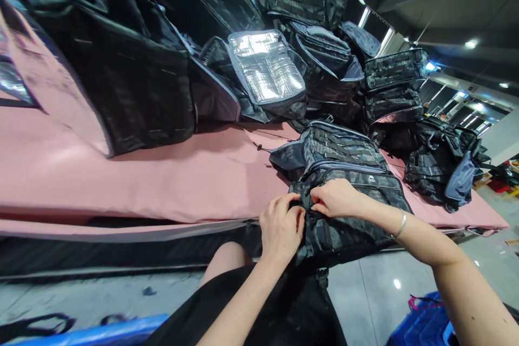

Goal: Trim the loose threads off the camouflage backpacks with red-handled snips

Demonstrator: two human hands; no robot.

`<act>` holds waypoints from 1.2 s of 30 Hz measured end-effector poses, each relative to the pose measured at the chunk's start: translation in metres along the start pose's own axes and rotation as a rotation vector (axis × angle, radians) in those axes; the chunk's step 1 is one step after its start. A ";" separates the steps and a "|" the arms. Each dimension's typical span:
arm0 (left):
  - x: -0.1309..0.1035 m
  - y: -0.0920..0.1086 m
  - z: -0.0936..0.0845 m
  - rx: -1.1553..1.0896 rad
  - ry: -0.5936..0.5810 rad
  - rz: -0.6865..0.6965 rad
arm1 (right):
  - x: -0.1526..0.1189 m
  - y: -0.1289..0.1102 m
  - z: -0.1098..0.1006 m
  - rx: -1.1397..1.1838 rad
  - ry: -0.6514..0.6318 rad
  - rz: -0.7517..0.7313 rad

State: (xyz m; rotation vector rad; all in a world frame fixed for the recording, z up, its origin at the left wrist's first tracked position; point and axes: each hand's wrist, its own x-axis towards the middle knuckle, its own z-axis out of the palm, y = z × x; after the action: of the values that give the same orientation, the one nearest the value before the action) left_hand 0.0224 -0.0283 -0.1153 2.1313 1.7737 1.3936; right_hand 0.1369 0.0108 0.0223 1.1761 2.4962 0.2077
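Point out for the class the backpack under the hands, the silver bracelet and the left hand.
Backpack under the hands (344, 148): head view, on its webbed front panel.
Silver bracelet (403, 224): head view, on its band.
Left hand (281, 227): head view, on the back of the hand.

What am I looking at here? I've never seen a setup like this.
There is no machine: these are a person's bare hands, seen in one picture from a camera worn on the head, looking forward and down. On the pink surface lies a dark patterned bag, with other dark bags behind; one shows a silvery panel. The left hand and right hand pinch at the patterned bag's left side, though exactly which part is hard to make out.
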 end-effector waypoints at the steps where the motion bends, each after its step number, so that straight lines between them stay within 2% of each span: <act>1: 0.000 0.000 0.001 -0.002 0.001 -0.003 | -0.001 0.001 0.001 0.011 -0.002 0.014; 12: -0.002 -0.002 0.003 0.030 0.026 0.012 | 0.001 0.006 -0.004 0.051 -0.031 -0.006; 28: -0.002 -0.009 0.005 0.075 0.056 0.077 | 0.001 0.002 0.003 0.024 0.032 -0.061; 30: -0.003 -0.012 0.005 0.065 0.065 0.084 | -0.005 0.000 0.008 0.053 0.074 -0.038; 32: -0.003 -0.018 0.006 0.024 0.087 0.096 | -0.018 -0.003 0.017 0.109 0.168 0.046; 36: -0.003 -0.028 0.012 -0.068 0.126 0.121 | -0.060 -0.014 0.049 0.326 0.357 0.204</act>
State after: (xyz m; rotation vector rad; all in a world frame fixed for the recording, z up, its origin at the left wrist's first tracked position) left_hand 0.0085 -0.0147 -0.1396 2.1941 1.6345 1.6261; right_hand 0.1810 -0.0459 -0.0108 1.6560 2.7886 0.0682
